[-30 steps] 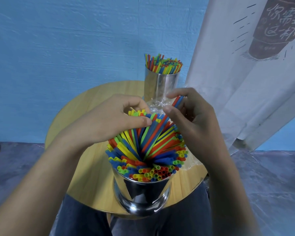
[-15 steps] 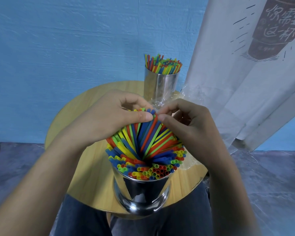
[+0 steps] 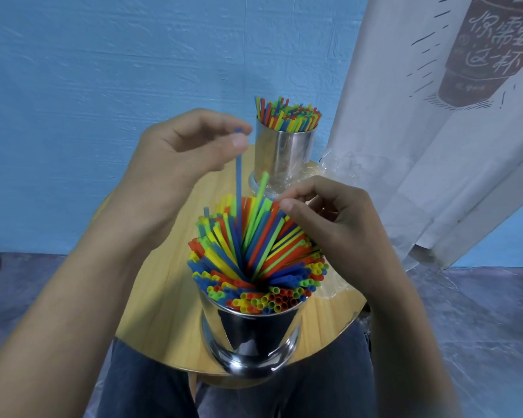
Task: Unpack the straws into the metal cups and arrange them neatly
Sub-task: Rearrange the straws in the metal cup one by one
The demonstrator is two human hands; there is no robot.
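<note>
A near metal cup (image 3: 251, 336) stands at the front of the round wooden table (image 3: 163, 285), packed with fanned coloured straws (image 3: 254, 251). My left hand (image 3: 181, 158) pinches the top of a single blue straw (image 3: 238, 179) and holds it upright, half lifted out of the bundle. A green straw (image 3: 261, 184) also sticks up above the rest. My right hand (image 3: 335, 224) hovers at the bundle's right rim, thumb and forefinger pinching at the straw tips there. A far metal cup (image 3: 284, 152) holds more straws (image 3: 287, 114).
Crumpled clear plastic wrap (image 3: 335, 164) lies on the table to the right of the far cup. A white printed cloth (image 3: 435, 131) hangs at the right, close to the table. A blue wall (image 3: 103, 86) is behind. My legs are under the table edge.
My left hand rose from the top of the bundle, drawing one blue straw upward. My right hand stayed at the bundle's right side. A green straw now pokes up.
</note>
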